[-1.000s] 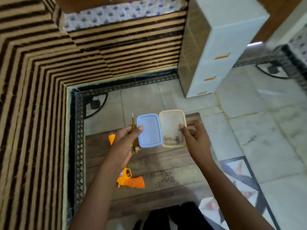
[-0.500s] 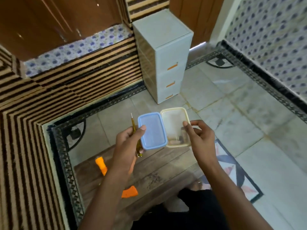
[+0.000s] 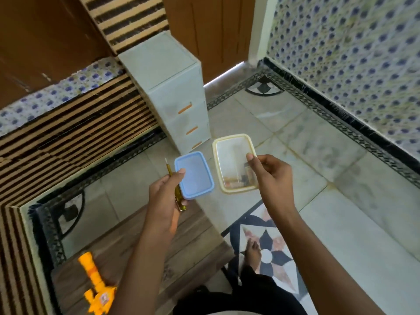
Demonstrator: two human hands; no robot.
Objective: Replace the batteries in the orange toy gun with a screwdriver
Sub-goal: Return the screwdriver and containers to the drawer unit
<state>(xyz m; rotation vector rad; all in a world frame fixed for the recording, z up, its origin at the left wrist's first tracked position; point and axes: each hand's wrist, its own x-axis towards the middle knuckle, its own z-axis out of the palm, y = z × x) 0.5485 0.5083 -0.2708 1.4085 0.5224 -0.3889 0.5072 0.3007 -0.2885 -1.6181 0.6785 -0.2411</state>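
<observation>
1. The left hand (image 3: 168, 196) is grasping two things at once. Its thumb pinches a blue rectangular plastic lid (image 3: 194, 175), and a slim screwdriver with a translucent yellow handle (image 3: 176, 192) is tucked under the lid against the fingers, its tip pointing away from the person.
2. The right hand (image 3: 270, 176) pinches the near corner of a clear rectangular plastic box with a cream rim (image 3: 231, 153). The box is held up in the air beside the lid, and the two do not touch. A few small items (image 3: 238, 181) lie at the box's near end (batteries, perhaps, but they are too blurred for me to say).
3. The orange plastic toy gun (image 3: 95, 287) lies on the low wooden bench (image 3: 200, 226), down by the person's left arm. It is well apart from both hands, and neither touches it. I cannot tell whether its battery cover is on or off.
4. To my eye the job is in its early part. The box is open and the tool is in hand, but nothing looks done to the gun itself.
5. What seems left is nearly everything. The lid and box have to be put down and the fresh cells taken out. Then the gun's cover must be unscrewed, the batteries swapped, and the cover screwed shut.
6. Behind all this, a pale plastic drawer unit with orange handles (image 3: 177, 105) stands on the tiled floor.
</observation>
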